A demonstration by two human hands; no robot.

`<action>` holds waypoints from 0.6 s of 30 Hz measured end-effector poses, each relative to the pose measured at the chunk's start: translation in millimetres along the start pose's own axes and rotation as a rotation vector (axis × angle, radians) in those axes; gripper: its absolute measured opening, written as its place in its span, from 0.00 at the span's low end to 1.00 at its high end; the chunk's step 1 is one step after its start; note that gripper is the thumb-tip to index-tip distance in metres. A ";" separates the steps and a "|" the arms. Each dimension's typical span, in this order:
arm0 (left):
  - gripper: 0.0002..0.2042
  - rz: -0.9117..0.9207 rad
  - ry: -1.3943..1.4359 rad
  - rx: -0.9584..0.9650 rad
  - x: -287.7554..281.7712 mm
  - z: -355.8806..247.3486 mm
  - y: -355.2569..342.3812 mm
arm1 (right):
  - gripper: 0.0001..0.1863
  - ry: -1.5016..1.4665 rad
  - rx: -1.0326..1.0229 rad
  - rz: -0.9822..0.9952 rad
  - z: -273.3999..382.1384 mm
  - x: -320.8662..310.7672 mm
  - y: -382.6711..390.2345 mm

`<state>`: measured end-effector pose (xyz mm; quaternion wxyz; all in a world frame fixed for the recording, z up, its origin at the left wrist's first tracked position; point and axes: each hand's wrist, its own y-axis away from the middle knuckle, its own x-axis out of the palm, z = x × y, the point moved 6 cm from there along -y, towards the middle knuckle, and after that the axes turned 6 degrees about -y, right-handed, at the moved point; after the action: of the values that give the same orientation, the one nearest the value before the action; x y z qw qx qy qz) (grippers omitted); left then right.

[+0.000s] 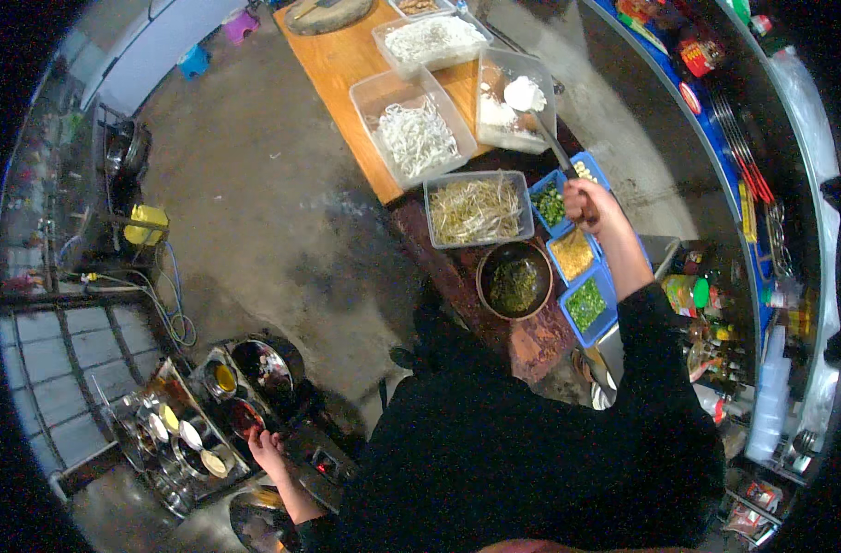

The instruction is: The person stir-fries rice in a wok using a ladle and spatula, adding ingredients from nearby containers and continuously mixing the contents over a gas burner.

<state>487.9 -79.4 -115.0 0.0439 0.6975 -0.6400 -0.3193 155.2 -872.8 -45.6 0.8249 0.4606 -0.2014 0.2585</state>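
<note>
My right hand (pixel 588 206) is closed round the dark handle of a long ladle (pixel 553 138). The ladle's far end is at a white heap (pixel 525 94) inside a clear plastic box (pixel 515 136), which also holds white powder and some brown matter. At the lower left, my left hand (pixel 267 452) has its fingers curled at the near rim of a small dark bowl with red contents (pixel 246 417). What those fingers hold, if anything, is too small to tell. Below my right hand stand blue trays of chopped greens (pixel 586 305) and yellow bits (pixel 572 254).
Boxes of white noodles (pixel 415 135) and bean sprouts (pixel 476 210) stand near a dark bowl of greens (pixel 514 280). A wok (pixel 267 366) and a rack of seasoning pots (pixel 188 435) with spoons are on the left. Shelves (pixel 761 198) with bottles and utensils line the right.
</note>
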 end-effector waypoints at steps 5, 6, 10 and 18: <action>0.20 0.010 0.070 0.068 -49.0 34.9 11.4 | 0.05 -0.121 0.006 0.008 6.8 10.6 -5.7; 0.20 -0.010 0.069 0.063 -62.6 44.0 18.9 | 0.05 -0.114 -0.009 -0.042 8.4 7.0 -7.5; 0.20 -0.224 0.003 0.078 -119.1 83.5 70.1 | 0.04 -0.050 0.016 0.099 9.8 6.2 -15.1; 0.17 -0.497 -0.062 -0.050 -146.8 130.3 164.9 | 0.06 -0.153 0.125 0.297 7.1 -7.2 -28.3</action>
<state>283.4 71.9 -83.6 -0.0385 0.8218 -0.4420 -0.3574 166.2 -893.1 -64.8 0.7296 0.4946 -0.3130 0.3536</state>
